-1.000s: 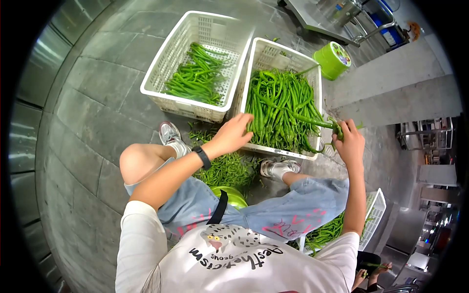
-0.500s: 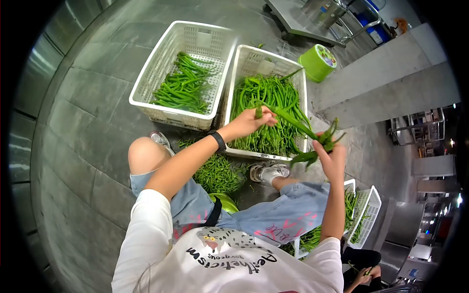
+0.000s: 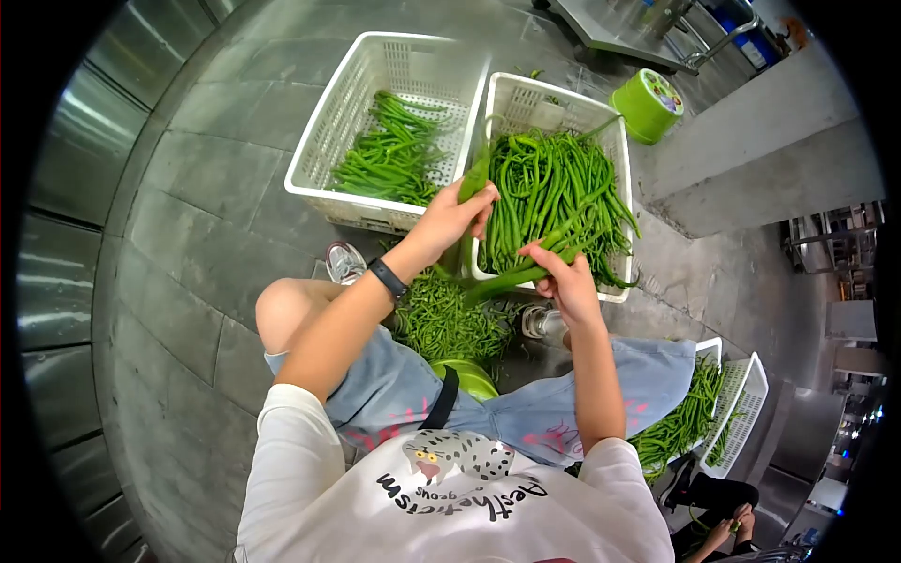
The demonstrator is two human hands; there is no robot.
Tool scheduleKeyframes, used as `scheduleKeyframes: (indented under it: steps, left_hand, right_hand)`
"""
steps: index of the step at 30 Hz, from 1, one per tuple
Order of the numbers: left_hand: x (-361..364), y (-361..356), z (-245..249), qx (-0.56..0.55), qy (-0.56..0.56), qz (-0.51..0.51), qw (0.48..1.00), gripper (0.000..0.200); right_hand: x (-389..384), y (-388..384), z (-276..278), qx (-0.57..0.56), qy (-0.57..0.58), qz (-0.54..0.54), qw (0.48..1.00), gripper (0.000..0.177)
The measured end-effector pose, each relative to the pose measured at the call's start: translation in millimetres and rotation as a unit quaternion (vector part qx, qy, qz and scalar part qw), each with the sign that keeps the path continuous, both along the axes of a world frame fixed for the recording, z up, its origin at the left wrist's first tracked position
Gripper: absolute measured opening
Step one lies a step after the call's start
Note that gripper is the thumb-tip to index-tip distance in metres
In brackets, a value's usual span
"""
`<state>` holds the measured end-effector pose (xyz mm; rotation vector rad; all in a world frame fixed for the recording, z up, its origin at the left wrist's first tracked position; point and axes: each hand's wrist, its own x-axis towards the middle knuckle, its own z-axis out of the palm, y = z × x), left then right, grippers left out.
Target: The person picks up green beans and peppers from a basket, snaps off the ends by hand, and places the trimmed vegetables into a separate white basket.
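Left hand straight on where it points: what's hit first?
Likely the pepper pile in the fuller crate, though the left hand may be high enough to pass over it; depth is unclear.

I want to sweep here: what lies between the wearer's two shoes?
A heap of small green pieces lies between them, as the head view shows.

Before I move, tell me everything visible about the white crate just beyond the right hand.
The white crate is rectangular and plastic-looking, with a rim and perforated walls. It stands upright on the floor beside another white crate. Long green peppers fill most of it, some reaching over the rim at right; its far end is barer. The right hand overlaps its near edge in view; contact is unclear.
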<state>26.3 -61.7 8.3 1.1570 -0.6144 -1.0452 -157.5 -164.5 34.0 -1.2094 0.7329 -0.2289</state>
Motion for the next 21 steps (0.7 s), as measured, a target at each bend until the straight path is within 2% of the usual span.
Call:
scheduleKeyframes:
  steps: [1, 2, 4, 5, 6, 8, 11, 14, 19, 21]
  left_hand:
    - [0, 4, 0, 0.028, -0.036, -0.031, 0.999, 0.024]
    - [-6, 8, 1, 0.079, -0.009, -0.058, 0.995, 0.026]
    - [-23, 15, -8, 0.062, 0.033, -0.113, 0.991, 0.032]
    - [-28, 20, -10, 0.067, -0.023, -0.160, 0.985, 0.036]
    - [-40, 22, -10, -0.004, 0.074, -0.157, 0.985, 0.038]
    - [-35, 30, -7, 0.025, 0.235, -0.201, 0.951, 0.039]
    - [-33, 33, -7, 0.057, 0.178, -0.164, 0.969, 0.038]
    - [-31, 34, -18, 0.031, 0.088, -0.183, 0.979, 0.036]
    - [-26, 33, -14, 0.033, 0.131, -0.158, 0.978, 0.034]
    - [-28, 33, -16, 0.026, 0.116, -0.155, 0.981, 0.034]
  right_hand:
    - [-1, -1, -1, 0.015, -0.006, 0.015, 1.000, 0.016]
    - [-1, -3, -2, 0.031, -0.012, 0.030, 0.999, 0.017]
    - [6, 4, -6, 0.012, -0.051, 0.014, 0.999, 0.021]
    - [11, 9, -8, 0.003, -0.070, 0.007, 0.997, 0.024]
    - [17, 16, -8, -0.021, -0.043, -0.019, 0.999, 0.029]
    - [21, 21, -17, -0.056, -0.077, -0.030, 0.995, 0.028]
    - [24, 24, -19, -0.067, -0.082, -0.035, 0.994, 0.025]
    - [18, 11, -21, -0.038, -0.116, -0.035, 0.992, 0.023]
    - [9, 10, -22, -0.024, -0.147, -0.074, 0.986, 0.013]
    - [6, 12, -25, -0.097, -0.123, -0.033, 0.987, 0.011]
